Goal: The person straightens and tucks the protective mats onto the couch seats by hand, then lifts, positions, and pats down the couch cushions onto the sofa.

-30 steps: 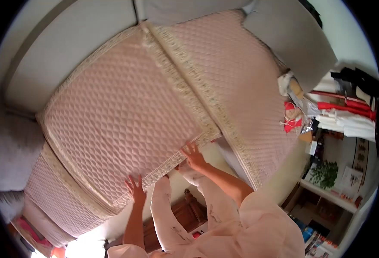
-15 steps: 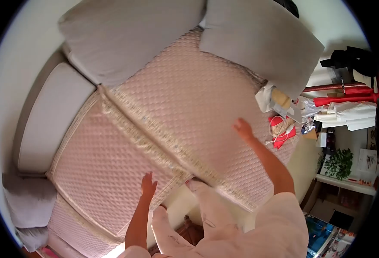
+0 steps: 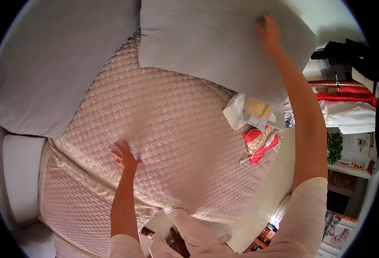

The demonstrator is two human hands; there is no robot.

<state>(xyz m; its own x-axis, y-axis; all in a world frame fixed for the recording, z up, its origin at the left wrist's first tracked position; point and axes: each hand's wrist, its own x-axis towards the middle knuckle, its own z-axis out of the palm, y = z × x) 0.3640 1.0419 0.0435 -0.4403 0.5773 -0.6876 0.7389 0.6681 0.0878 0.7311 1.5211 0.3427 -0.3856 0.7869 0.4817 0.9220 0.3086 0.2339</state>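
Note:
My left hand (image 3: 126, 155) rests with fingers spread on the pink quilted cover (image 3: 168, 124) of the sofa seat. Farther forward, my right hand (image 3: 270, 34) is over the right grey cushion (image 3: 206, 38), fingers apart and a little blurred. It overlaps the cushion's face; whether it presses on it I cannot tell. A second large grey cushion (image 3: 64, 60) leans at the left. The cover has a patterned beige border (image 3: 90, 165).
Beside the right cushion lie a clear plastic package (image 3: 258, 111) and a red cloth item with a white cord (image 3: 260, 144). White and red clothes (image 3: 348, 112) are at the right, above a plant (image 3: 334, 148). A wooden stool-like piece (image 3: 177, 243) shows between my legs.
My right hand has reached forward from above the quilted cover to the right cushion. My left hand has moved forward and spread on the cover. The view has shifted right.

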